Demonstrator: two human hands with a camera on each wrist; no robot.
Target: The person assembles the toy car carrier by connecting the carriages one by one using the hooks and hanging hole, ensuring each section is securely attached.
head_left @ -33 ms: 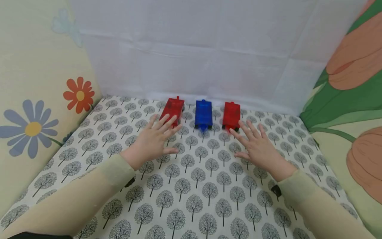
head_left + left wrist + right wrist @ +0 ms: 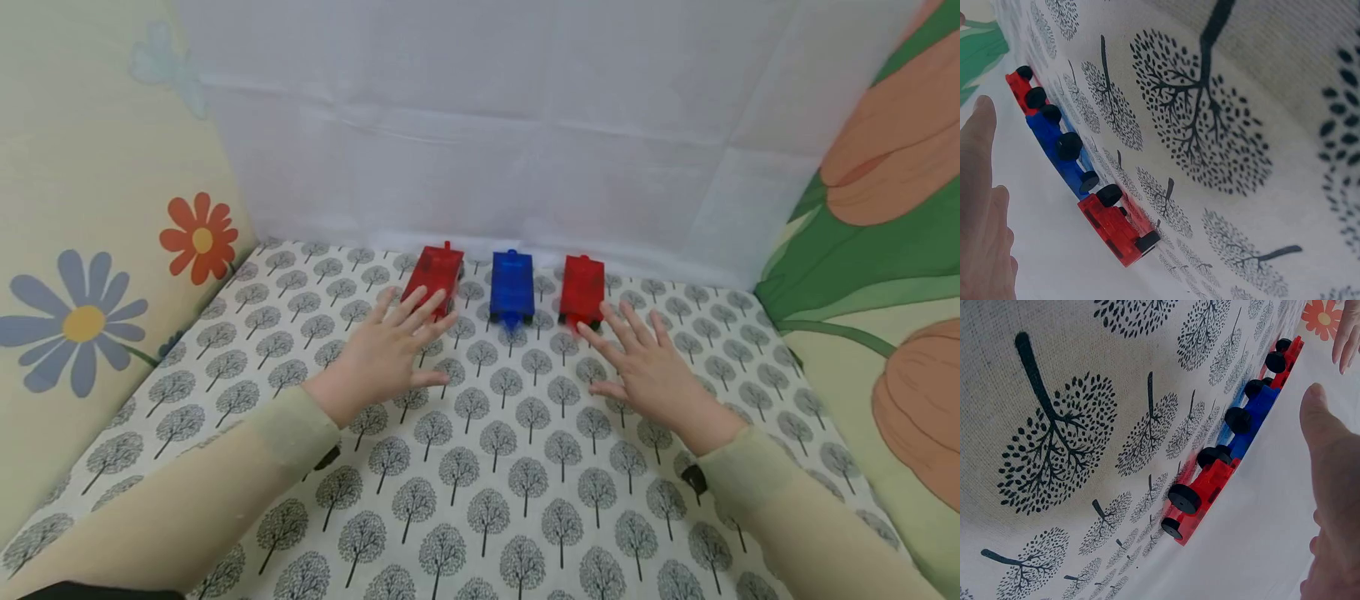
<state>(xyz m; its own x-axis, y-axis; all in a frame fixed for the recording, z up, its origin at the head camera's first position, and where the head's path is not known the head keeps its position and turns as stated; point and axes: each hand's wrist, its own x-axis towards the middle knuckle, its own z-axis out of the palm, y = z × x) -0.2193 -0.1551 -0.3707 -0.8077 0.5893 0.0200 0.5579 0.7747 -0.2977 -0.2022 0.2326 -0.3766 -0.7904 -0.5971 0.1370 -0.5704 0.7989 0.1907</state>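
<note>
Diffuse, even light; head view slightly soft; red, blue tinted shadows on cloth (image 2: 1297, 194).

On the white tree-print cloth (image 2: 495, 483), a blue toy car (image 2: 512, 283) stands between left (image 2: 437, 268) and right red toy cars (image 2: 582, 283).

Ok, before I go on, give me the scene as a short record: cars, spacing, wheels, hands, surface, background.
Cars: left red car, blue car, right red car, side by side
Spacing: gaps between neighbours in the head view
Wheels: black wheels, seen in both wrist views
Left hand: fingers spread, nearest the left red car, holding nothing
Right hand: fingers spread, nearest the right red car, holding nothing
Surface: white cloth with a dark tree print
Background: creased white sheet behind the cars
</note>
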